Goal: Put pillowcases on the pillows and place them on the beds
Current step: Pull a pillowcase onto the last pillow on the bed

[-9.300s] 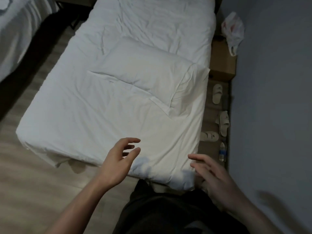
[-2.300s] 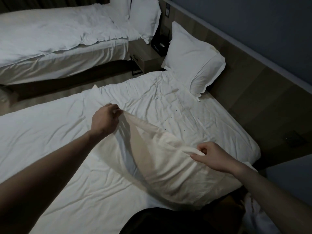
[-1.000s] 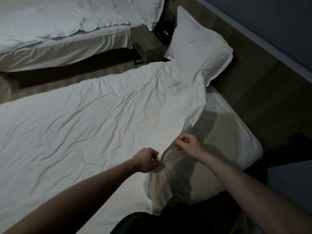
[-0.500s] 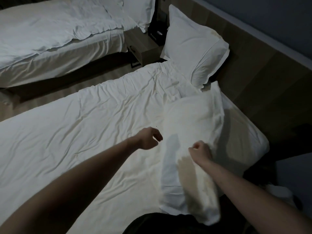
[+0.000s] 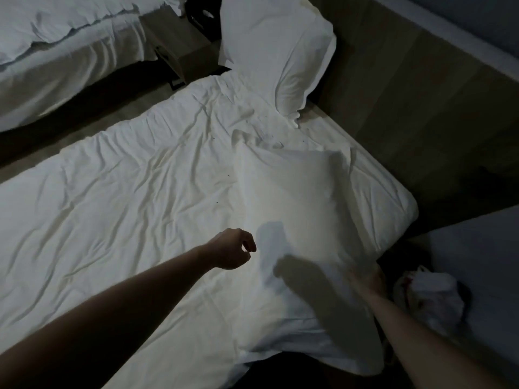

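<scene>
A white cased pillow (image 5: 297, 209) lies lengthwise on the right side of the near bed (image 5: 118, 209), its near end hanging toward me. My right hand (image 5: 365, 279) is blurred at the pillow's right edge, with its fingers against the fabric. My left hand (image 5: 233, 249) hovers just left of the pillow, fingers curled loosely, holding nothing. A second cased pillow (image 5: 278, 49) leans upright against the wooden headboard (image 5: 415, 88) at the head of this bed.
A second bed (image 5: 56, 51) with white bedding stands at the upper left, across a strip of floor. A wooden nightstand (image 5: 179, 49) sits between the beds. A white plastic bag (image 5: 432, 296) lies at the right, by the wall.
The pillow has dropped flatter onto the bed. My right hand slid from the pillow's middle to its right edge. My left hand stayed beside it, loosely curled.
</scene>
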